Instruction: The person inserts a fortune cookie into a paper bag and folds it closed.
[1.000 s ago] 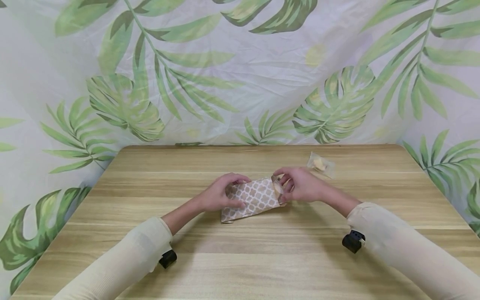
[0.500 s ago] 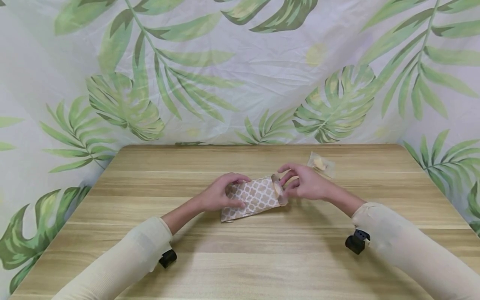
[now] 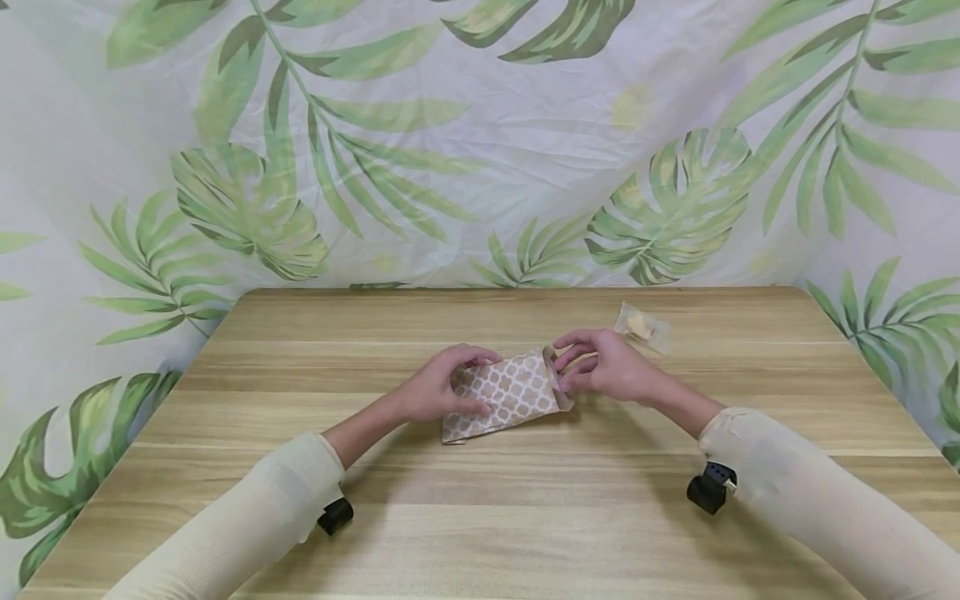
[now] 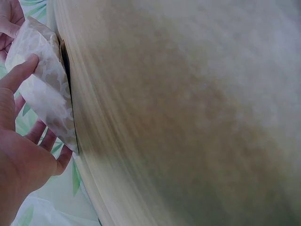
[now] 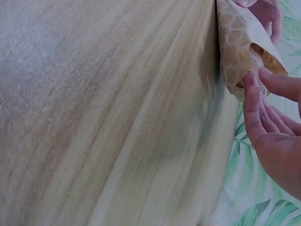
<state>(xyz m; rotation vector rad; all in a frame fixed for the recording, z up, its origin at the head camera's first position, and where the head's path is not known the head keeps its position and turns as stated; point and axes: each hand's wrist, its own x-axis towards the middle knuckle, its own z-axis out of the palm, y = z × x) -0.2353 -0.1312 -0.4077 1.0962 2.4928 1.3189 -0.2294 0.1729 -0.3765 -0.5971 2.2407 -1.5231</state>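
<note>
A tan paper bag with a white lattice pattern is tilted over the table, its mouth to the right. My left hand grips its left end, thumb across the front and fingers behind, as the left wrist view shows on the patterned bag. At the gaping mouth is my right hand, fingers extended and fingertips just inside the rim. In the right wrist view, a pale, translucent wrapper shows inside the opening, close to the right thumb and fingertips. Most of it is hidden by the bag.
A small clear packet with something yellowish inside lies on the wooden table, behind the right hand. A leaf-print cloth hangs behind the table. Black wrist cameras sit under both sleeves.
My right hand drew back slightly from the bag's mouth, then moved in again. The pale content at the opening has gone deeper inside. My left hand and the bag have barely moved.
</note>
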